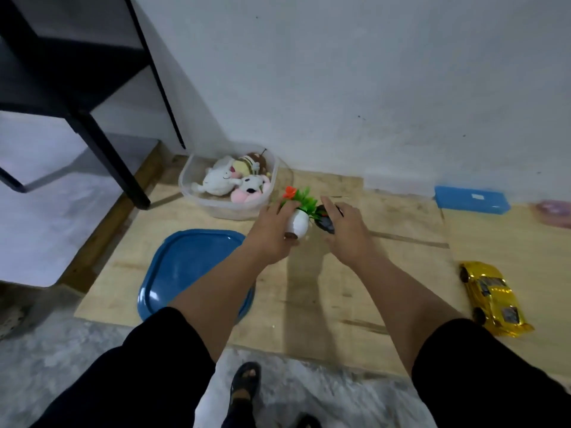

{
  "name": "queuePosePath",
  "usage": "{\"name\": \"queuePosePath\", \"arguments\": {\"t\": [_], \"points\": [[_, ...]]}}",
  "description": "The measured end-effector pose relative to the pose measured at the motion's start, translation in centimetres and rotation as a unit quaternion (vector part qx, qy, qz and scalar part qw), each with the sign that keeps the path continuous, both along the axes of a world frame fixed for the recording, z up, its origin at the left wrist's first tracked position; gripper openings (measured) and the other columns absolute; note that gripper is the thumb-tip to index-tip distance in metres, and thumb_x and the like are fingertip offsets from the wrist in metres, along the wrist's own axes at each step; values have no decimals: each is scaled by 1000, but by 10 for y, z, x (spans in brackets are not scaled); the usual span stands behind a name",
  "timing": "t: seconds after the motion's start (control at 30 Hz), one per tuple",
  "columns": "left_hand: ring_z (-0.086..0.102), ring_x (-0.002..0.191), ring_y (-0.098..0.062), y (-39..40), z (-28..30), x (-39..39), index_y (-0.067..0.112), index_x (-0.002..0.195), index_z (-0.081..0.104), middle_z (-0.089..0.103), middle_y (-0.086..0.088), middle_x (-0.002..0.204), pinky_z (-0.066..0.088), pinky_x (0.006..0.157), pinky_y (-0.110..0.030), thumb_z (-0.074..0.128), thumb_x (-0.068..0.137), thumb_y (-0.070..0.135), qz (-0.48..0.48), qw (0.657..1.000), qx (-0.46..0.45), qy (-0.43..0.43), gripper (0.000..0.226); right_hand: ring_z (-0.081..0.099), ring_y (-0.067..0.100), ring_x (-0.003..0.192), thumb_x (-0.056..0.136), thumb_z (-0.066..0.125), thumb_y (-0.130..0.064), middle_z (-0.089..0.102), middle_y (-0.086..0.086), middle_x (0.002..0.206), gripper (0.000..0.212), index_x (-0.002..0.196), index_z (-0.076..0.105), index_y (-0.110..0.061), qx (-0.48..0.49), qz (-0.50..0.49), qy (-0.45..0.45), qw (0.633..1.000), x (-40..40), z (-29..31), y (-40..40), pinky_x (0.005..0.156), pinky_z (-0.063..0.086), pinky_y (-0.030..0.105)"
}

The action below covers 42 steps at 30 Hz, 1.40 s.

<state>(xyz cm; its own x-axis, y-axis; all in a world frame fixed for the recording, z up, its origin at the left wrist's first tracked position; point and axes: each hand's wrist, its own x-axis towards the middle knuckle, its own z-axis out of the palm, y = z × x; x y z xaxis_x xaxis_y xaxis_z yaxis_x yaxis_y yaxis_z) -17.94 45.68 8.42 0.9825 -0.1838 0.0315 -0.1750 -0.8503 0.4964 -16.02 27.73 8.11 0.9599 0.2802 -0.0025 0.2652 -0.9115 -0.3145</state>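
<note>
The left hand (272, 233) grips a small white pot of artificial plant (298, 223), fingers curled round its side. The pot is tilted, with its green leaves and 1 orange flower pointing away from the person. The right hand (349, 233) holds a small dark object (326, 222) with a red spot, which touches the leaves; what it is cannot be told. Both are held in the air above a wooden board (340, 288) on the floor, just in front of a clear plastic tub (185, 180) that holds plush toys (216, 180). A blue lid (185, 267) lies on the board under the left forearm. A gold toy car (491, 298) lies well to the right, and a blue box (471, 200) sits by the wall. A black metal frame (108, 156) stands at the left.
</note>
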Motion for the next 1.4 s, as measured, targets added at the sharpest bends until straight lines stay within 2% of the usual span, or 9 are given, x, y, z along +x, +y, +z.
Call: {"name": "queuePosePath", "arguments": {"t": [0.1,0.23,0.47,0.63,0.73,0.97,1.1,1.33,1.4], "points": [[36,123,-34,38,24,26,17,139,34,34,-9,145,34,99,-42,73,77,15,34,999,6,-36,74,31,32,127,86,60,-11,33,14,141,81,148,11,-22,28,15,-21,999,31,28,39,104,35,43],[34,126,-34,104,33,60,17,139,34,32,-7,146,34,102,-44,75,75,14,59,998,18,-22,76,33,32,124,87,58,-7,34,15,140,80,148,8,-21,56,48,-31,997,69,39,106,106,31,36],[30,132,-30,188,12,116,19,139,37,29,-5,151,28,105,-35,77,73,14,55,997,43,18,78,24,29,136,84,61,-9,24,13,149,81,148,14,-24,117,11,37,992,121,1,204,112,27,35],[21,140,-27,201,-15,140,22,143,31,20,-2,155,28,108,-34,67,82,13,13,996,38,75,72,26,33,135,83,62,-12,29,16,145,82,148,14,-28,108,-25,73,991,137,-26,220,111,28,40],[13,143,-28,200,-27,145,24,147,21,9,-1,158,19,114,-38,60,87,15,0,993,64,100,73,26,32,135,82,64,-12,25,15,146,83,147,15,-31,105,-45,94,989,143,-33,224,110,30,38],[-6,144,-33,204,-32,141,25,148,5,0,-2,159,6,117,-44,62,78,57,-20,981,111,155,96,27,34,134,79,65,-12,27,15,147,91,148,8,-31,116,-30,120,986,143,-32,226,107,34,44],[-9,144,-32,201,-33,125,33,146,14,9,-8,158,6,116,-44,52,83,60,27,987,112,116,79,23,32,137,82,66,-26,24,11,152,92,148,1,-32,66,23,140,988,133,-23,208,110,30,45],[-9,144,-34,186,-24,59,52,142,-1,2,-11,158,5,112,-59,47,84,62,117,990,52,59,75,24,24,135,89,54,-35,30,8,146,72,147,13,-29,40,63,-17,997,75,4,180,108,21,42],[-6,144,-31,183,-27,31,51,142,-5,4,-10,158,6,111,-62,46,86,61,153,985,52,57,76,29,22,130,91,50,-34,35,6,140,64,146,18,-28,51,86,-59,993,51,6,174,102,32,41]]}}
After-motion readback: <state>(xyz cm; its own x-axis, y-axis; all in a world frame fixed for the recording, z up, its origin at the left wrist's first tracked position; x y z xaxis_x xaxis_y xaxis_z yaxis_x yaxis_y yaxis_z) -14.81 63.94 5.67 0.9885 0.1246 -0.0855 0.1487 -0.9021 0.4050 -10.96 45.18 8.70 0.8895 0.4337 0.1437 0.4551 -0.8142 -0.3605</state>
